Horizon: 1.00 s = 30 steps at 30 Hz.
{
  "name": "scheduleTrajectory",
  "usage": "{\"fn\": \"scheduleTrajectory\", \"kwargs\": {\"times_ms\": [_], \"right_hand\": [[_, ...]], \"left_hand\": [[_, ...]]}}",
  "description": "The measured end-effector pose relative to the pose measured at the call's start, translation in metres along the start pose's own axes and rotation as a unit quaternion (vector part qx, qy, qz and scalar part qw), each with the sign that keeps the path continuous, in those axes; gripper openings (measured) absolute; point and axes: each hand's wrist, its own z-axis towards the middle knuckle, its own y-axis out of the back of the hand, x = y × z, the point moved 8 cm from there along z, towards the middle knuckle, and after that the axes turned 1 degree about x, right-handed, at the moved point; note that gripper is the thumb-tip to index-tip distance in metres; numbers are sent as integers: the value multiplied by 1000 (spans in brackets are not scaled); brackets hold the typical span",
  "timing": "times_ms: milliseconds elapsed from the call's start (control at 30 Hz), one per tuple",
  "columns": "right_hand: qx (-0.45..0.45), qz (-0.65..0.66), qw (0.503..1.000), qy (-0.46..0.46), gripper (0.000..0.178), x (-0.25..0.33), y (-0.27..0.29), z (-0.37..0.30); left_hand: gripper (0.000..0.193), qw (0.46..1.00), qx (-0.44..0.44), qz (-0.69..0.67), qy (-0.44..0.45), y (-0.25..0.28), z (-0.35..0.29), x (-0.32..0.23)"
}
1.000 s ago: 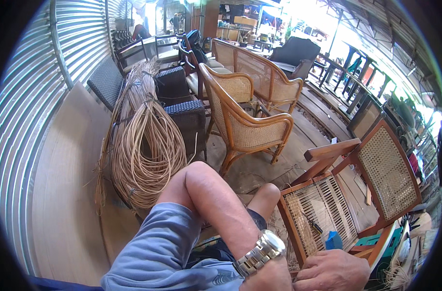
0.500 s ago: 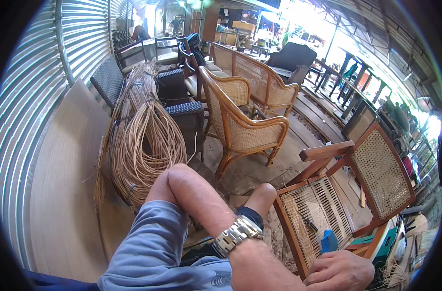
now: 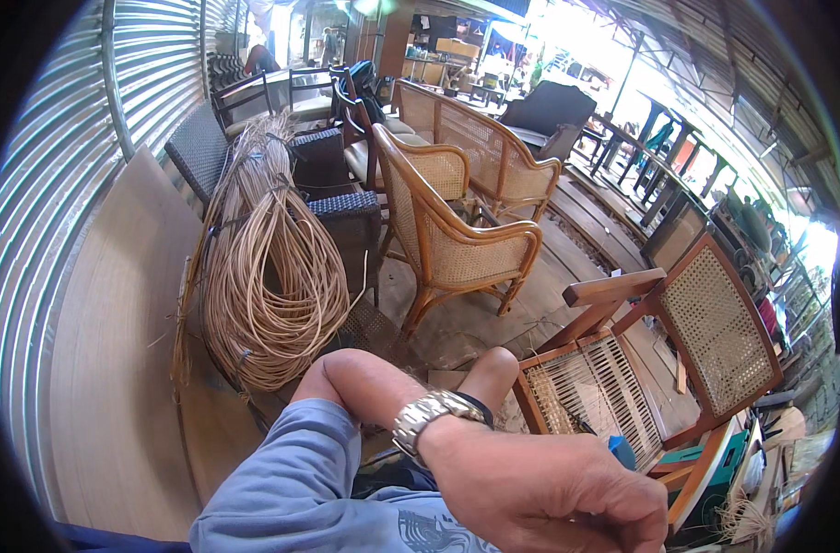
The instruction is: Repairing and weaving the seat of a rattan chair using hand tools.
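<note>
My left hand [image 3: 558,484], with a metal watch [image 3: 429,419] on its wrist, is at the lower edge, in front of a wooden chair's near side. Its fingers curl inward; whatever they may hold is hidden. The chair [image 3: 613,290] stands tilted at my right, its seat [image 3: 613,378] strung with pale cane strands with gaps between them. A finished cane panel [image 3: 720,323] fills its backrest. Beside my knuckles, a blue object [image 3: 622,451] shows partly on the seat, too covered to name. My right hand is out of view.
A large coil of cane strands [image 3: 272,295] leans at the left beside a wooden board [image 3: 116,369]. Ahead are a rattan armchair [image 3: 475,249] and a dark woven armchair [image 3: 346,217]. My bare knee [image 3: 495,369] is close to the chair's seat. Cane scraps [image 3: 744,518] lie lower right.
My left hand has moved left and nearer to me, off the chair's near rail, and looks larger. It now covers part of the seat and blue object. The view has shifted slightly.
</note>
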Motion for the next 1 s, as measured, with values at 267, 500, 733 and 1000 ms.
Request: {"fn": "scheduleTrajectory", "kwargs": {"times_ms": [267, 500, 733, 1000], "right_hand": [[-49, 59, 993, 90, 15, -4, 1, -13], [-550, -1, 683, 480, 21, 11, -4, -14], [-468, 61, 857, 209, 18, 36, 31, -47], [-481, 139, 865, 22, 16, 23, 40, -48]], "left_hand": [[35, 976, -81, 127, 159, 35, -40, 27], [37, 977, 100, -90, 167, -27, -58, 78], [35, 935, 168, -220, 223, -56, -96, 133], [31, 903, 65, -314, 287, -46, -90, 154]]}}
